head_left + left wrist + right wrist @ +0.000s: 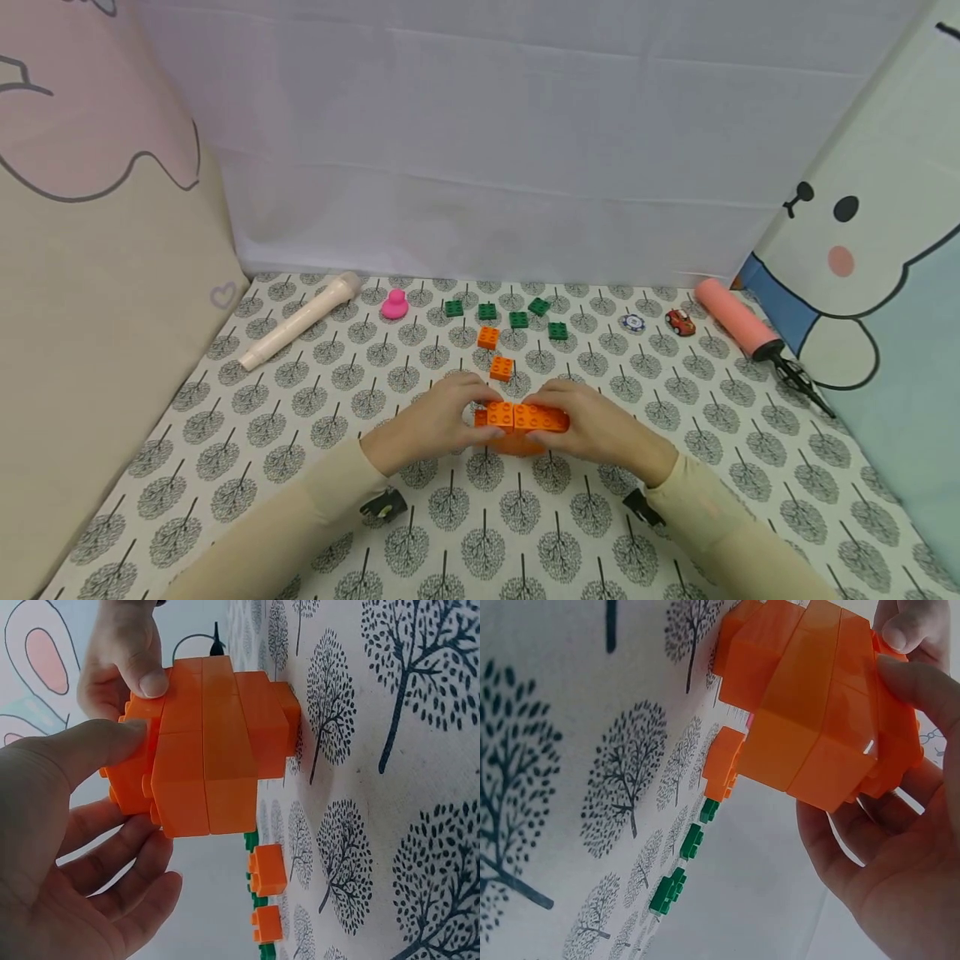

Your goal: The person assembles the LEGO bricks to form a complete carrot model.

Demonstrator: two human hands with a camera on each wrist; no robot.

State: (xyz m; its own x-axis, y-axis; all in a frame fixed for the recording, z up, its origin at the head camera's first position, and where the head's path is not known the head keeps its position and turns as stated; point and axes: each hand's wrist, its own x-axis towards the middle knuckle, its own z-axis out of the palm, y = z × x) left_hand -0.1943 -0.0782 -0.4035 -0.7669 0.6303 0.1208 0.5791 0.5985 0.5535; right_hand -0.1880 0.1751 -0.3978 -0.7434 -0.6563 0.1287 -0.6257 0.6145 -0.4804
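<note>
A stacked build of orange toy building blocks (pixel 217 750) stands on the cloth, narrow at its base and wider in its middle layers. My left hand (pixel 444 415) pinches the left part of its top layer, thumb on the near side and fingertips on the far side. At the right end of that layer my right hand (pixel 592 423) grips a studded orange block (pixel 542 417) the same way. In the left wrist view the two thumbs lie close together along the upper blocks. Two loose orange blocks, one nearer (pixel 501 368) and one farther (pixel 488 337), lie just beyond the build.
Several green blocks (pixel 518 319) lie behind the orange ones. Farther left are a pink rubber duck (pixel 394 305) and a pale stick-like tube (pixel 302 322). On the right are a poker chip (pixel 632 322), a red toy car (pixel 680 322) and a coral cylinder with a black end (pixel 738 319).
</note>
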